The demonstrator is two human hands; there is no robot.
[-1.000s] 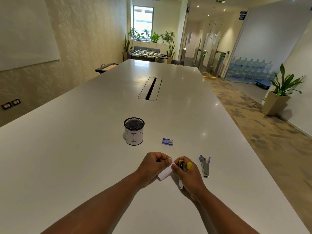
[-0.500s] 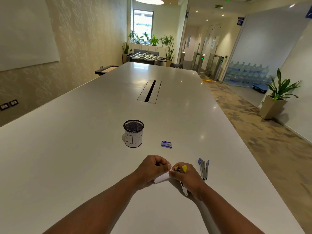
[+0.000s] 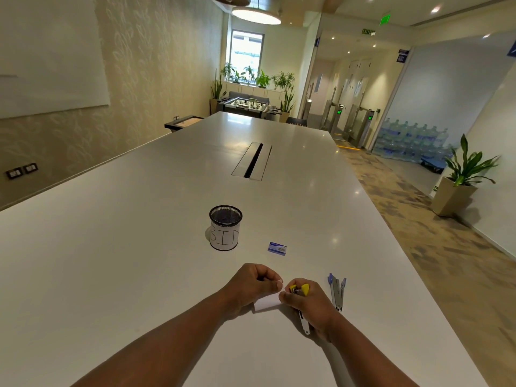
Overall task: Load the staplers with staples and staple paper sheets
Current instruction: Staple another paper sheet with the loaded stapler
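Observation:
My right hand point(image 3: 308, 305) grips a yellow stapler point(image 3: 300, 291), whose metal base sticks out below the hand toward me. My left hand point(image 3: 252, 284) pinches a small white paper sheet point(image 3: 266, 302) right beside the stapler's head. A second stapler point(image 3: 337, 290), blue and lying open, rests on the table just right of my right hand. A small blue staple box point(image 3: 277, 248) lies a little beyond my hands.
A black mesh cup labelled BIN point(image 3: 225, 227) stands on the white table point(image 3: 111, 247) ahead and to the left. A cable slot point(image 3: 252, 160) sits mid-table. The table's right edge runs close to the blue stapler, with carpeted floor beyond.
Both hands have stayed together over the paper and the yellow stapler, drifting slightly nearer to me; the view has tilted upward.

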